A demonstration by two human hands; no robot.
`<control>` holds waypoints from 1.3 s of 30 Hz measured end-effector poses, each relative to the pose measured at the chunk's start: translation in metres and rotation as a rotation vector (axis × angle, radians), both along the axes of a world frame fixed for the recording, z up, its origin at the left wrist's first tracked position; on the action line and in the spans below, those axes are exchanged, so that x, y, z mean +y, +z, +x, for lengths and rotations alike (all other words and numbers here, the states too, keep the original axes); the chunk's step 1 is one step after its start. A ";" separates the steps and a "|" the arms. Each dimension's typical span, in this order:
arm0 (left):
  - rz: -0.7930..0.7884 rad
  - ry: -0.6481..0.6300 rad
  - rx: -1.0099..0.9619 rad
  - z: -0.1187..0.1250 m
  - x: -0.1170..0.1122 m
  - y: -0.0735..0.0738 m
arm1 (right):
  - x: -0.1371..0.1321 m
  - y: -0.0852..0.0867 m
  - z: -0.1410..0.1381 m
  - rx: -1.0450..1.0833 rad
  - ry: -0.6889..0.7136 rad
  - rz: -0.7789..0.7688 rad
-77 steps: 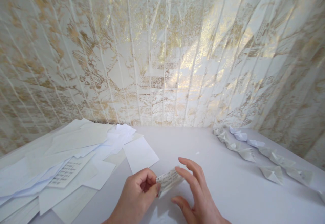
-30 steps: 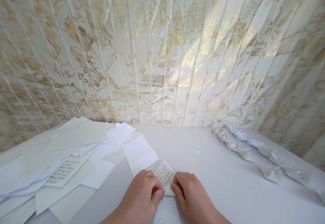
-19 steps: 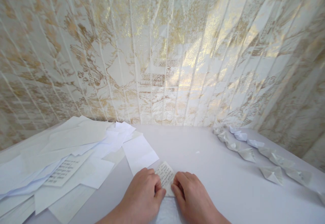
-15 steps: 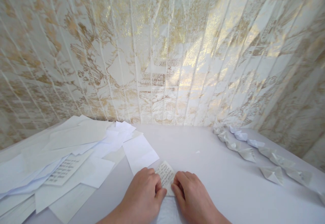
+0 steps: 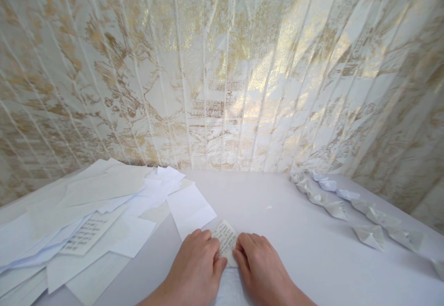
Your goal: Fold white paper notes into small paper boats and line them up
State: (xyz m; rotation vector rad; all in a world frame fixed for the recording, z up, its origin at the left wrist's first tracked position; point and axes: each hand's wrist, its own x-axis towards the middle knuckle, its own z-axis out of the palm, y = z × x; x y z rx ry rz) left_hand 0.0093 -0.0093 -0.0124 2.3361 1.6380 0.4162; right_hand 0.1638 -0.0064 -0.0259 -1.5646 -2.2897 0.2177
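Observation:
A small folded piece of paper (image 5: 225,239) with handwriting lies on the table between my two hands, its pointed end facing away from me. My left hand (image 5: 199,262) is closed on its left side, thumb along the near edge. On the opposite side my right hand (image 5: 260,264) is closed too, with thumb and curled fingers at the paper's right edge. My hands cover both side corners of the paper. A plain white sheet (image 5: 190,209) lies just beyond my left hand.
A loose pile of paper sheets (image 5: 104,185) spreads over the left of the white table (image 5: 243,195). Several folded paper boats (image 5: 369,236) stand in rows at the right. A tiny paper scrap (image 5: 268,207) lies beyond my right hand. A patterned curtain (image 5: 222,88) hangs behind.
Almost nothing differs. Both hands keep their hold on the folded paper, and the whole view has shifted very slightly.

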 end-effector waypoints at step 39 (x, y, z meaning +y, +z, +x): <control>-0.105 0.070 -0.256 -0.004 0.007 -0.003 | -0.001 0.019 0.028 0.114 -0.063 -0.175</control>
